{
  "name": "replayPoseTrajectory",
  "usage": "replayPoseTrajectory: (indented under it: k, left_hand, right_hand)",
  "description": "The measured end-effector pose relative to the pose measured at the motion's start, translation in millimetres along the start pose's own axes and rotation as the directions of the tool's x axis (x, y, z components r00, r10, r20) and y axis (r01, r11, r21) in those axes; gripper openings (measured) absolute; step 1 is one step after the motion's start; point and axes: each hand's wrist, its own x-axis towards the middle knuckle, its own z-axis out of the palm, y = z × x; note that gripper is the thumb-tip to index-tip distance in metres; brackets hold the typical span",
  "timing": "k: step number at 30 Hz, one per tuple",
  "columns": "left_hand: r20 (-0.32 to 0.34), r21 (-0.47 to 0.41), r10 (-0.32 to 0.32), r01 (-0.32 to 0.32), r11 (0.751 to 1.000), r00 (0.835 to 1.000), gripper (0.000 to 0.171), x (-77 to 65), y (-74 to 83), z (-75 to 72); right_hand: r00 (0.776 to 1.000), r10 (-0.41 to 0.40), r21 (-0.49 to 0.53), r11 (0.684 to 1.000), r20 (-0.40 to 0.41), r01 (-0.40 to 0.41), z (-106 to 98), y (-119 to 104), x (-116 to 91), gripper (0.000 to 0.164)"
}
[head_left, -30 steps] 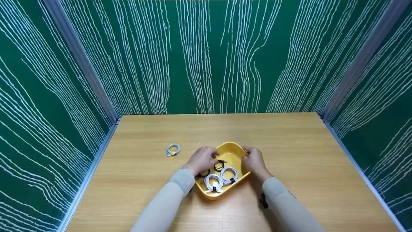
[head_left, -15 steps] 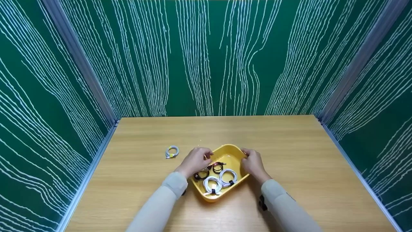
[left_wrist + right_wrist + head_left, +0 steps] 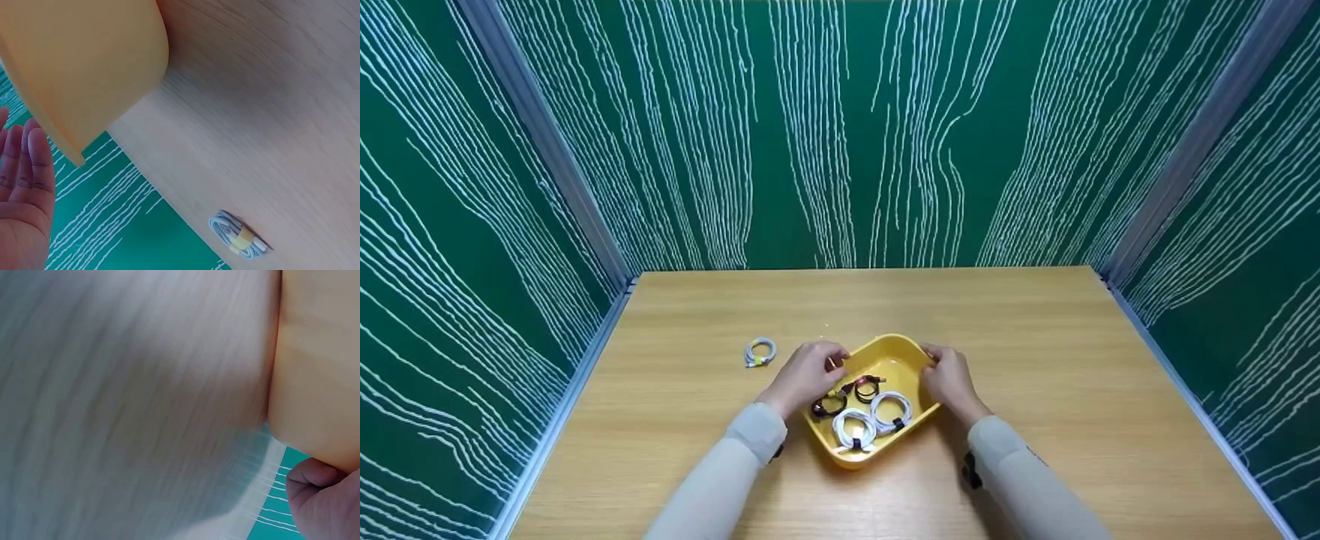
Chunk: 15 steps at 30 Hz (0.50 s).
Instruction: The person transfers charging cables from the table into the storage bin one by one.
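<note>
A yellow plastic bin (image 3: 901, 369) sits at an angle on the table. My right hand (image 3: 951, 381) grips its far right rim; the right wrist view shows curled fingers against the bin wall (image 3: 320, 365). Over the left rim is my left hand (image 3: 807, 375), its fingers loosely bent; in the left wrist view that hand (image 3: 25, 197) has extended fingers beside the rim and nothing visible in its grasp. Inside the bin lie coiled cables: a white one (image 3: 840, 429), another white one (image 3: 908, 412) with a black strap, and dark ones, including a black cable (image 3: 829, 415).
A grey coiled cable (image 3: 750, 351) with a yellow tie lies on the wooden table (image 3: 697, 420), left of the bin. Green panels (image 3: 810, 150) with white wavy lines stand behind and at both sides.
My left hand has drawn back leftward from above the dark cables to the bin's left rim, uncovering more of them. My right hand stays on the rim.
</note>
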Motion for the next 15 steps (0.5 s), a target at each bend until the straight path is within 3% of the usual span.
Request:
replayPoseTrajectory:
  k: [6,15]
  left_hand:
    - [-0.006,-0.012,-0.008,0.008,1.000,1.000,0.022,-5.2,-2.2,-8.0]
    - [-0.037,0.001,0.062,-0.062,0.998,0.997,0.020,-11.9,-13.6,-13.9]
  right_hand:
    - [1.000,0.006,0.000,1.000,0.007,-0.006,1.0,0.5,0.8,0.049]
    - [1.000,-0.006,-0.013,1.000,0.019,0.006,0.0,2.0,-0.1,0.050]
